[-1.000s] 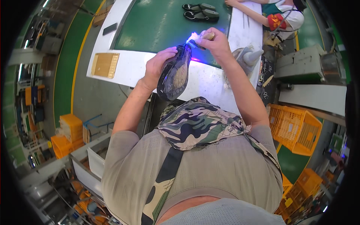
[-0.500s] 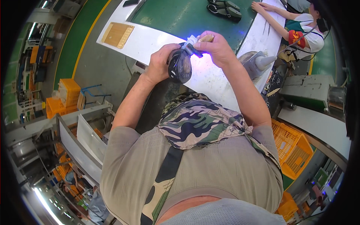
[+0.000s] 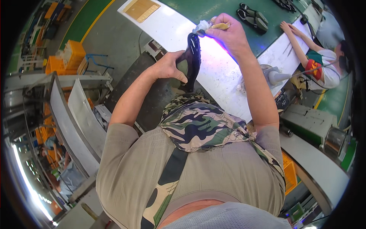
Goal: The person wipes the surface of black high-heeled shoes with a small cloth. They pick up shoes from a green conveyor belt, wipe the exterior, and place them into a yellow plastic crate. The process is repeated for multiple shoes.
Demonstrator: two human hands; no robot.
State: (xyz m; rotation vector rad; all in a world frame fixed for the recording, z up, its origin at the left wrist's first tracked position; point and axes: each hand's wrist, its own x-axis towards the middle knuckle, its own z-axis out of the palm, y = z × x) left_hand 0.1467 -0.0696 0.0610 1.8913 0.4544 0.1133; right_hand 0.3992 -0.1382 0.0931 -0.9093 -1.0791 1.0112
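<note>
My left hand point(image 3: 167, 65) is closed around a glossy black shoe point(image 3: 195, 53), its thumb pressed against the shoe's greyish side. The shoe stands lengthwise in front of me, one end pointing away from me and the other near my camouflage apron point(image 3: 206, 126). In my right hand point(image 3: 230, 36) is a crumpled pale cloth point(image 3: 201, 27), pinched between the fingers just at the shoe's far end. A tan, flat piece point(image 3: 221, 26) also shows among those fingers; its kind I cannot make out. Whether the cloth touches the shoe is hard to tell.
A white tabletop point(image 3: 171, 28) borders a green conveyor belt point(image 3: 225, 7) carrying black sandals point(image 3: 252, 17). To the right stands a grey bottle with a spout point(image 3: 276, 76). A brown board point(image 3: 141, 9) lies far left. A co-worker's arms point(image 3: 299, 42) rest on the far right edge.
The shoe has turned from a rounded end-on look to a long side view. My right hand with the cloth has moved up and right. The whole view has shifted.
</note>
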